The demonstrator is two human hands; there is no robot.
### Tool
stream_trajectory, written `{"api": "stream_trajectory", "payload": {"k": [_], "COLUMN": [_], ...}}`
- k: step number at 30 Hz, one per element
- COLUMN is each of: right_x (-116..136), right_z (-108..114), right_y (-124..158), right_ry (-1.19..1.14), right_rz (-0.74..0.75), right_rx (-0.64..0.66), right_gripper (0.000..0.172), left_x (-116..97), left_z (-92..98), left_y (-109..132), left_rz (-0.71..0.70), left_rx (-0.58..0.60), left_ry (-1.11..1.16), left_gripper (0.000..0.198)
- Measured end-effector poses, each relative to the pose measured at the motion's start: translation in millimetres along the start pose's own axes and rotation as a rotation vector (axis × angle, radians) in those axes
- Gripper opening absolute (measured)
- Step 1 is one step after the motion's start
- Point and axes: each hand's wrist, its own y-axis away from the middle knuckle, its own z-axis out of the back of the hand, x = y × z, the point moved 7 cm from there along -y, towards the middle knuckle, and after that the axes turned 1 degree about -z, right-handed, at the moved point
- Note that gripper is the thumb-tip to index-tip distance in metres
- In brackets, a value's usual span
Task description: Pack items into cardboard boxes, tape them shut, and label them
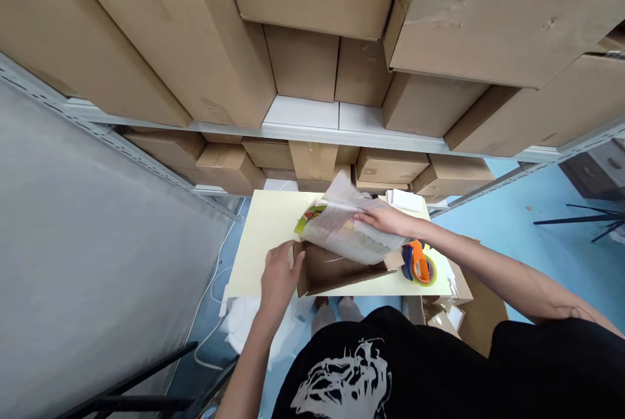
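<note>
An open cardboard box (336, 269) sits at the front edge of the pale yellow table (263, 227). My left hand (282, 276) grips its left wall, thumb at the inner side and fingers outside. Above the box, my right hand (383, 218) holds a flat package (342, 237) in whitish, see-through wrapping, slightly blurred. A yellow-green printed corner shows at the package's left end. The package hides the back of the box. Just right of the box lies an orange and blue tape dispenser (418, 261) with a roll of tape.
A stack of white paper (404, 200) lies at the table's back right. Shelves (312, 133) full of cardboard cartons stand beyond and overhang the table. White cables (215, 282) and white plastic (254, 321) lie on the floor at left; cardboard pieces (481, 308) are at right.
</note>
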Motion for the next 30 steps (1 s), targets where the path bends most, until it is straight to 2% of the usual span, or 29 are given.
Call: {"api": "stream_trajectory", "payload": {"k": [1,3,5,6,10,13,17,19,26,30], "right_x": [0.4,1.3,2.0,2.3,4.6,1.3,-20.4,-26.5,-28.9,-36.5], "right_z": [-8.4,-24.1,-36.3,-41.3,-61.4,-78.9,-101.9,-108.2,-115.8,-141.1], "right_y": [-3.2,-10.9,-18.1,-20.7,-22.5,-25.0,-38.3,-42.1,-39.4,-34.6], "right_ry": [0.025,0.044,0.039,0.040,0.029,-0.067,-0.064,-0.060,-0.091,0.008], "right_rz": [0.064,0.170,0.226,0.233,0.236,0.225,0.100,0.084,0.099,-0.017], "right_rx": [0.027,0.074,0.127,0.163,0.354,0.426,0.389,0.359,0.287,0.263], "right_gripper": [0.027,0.028,0.029,0.028,0.024,0.020,0.015,0.016,0.032,0.030], "left_x": [9.5,28.7,45.0,50.6,61.2,65.0,64.5,64.6,61.0,52.9], "left_z": [3.5,-6.0,-22.5,-28.0,-31.6,-31.1,-30.9,-31.2,-33.3,-32.2], "left_y": [2.2,6.0,8.5,8.3,2.4,2.4,6.9,9.5,10.1,5.7], "left_rz": [0.041,0.162,0.271,0.300,0.277,0.254,0.219,0.220,0.227,0.217], "left_rx": [-0.026,0.060,0.171,0.180,0.059,0.036,0.018,0.011,-0.004,0.000], "left_ry": [-0.091,-0.204,-0.248,-0.249,-0.172,-0.136,-0.124,-0.119,-0.084,-0.138], "left_gripper": [0.047,0.056,0.052,0.047,0.036,0.035,0.037,0.038,0.035,0.037]}}
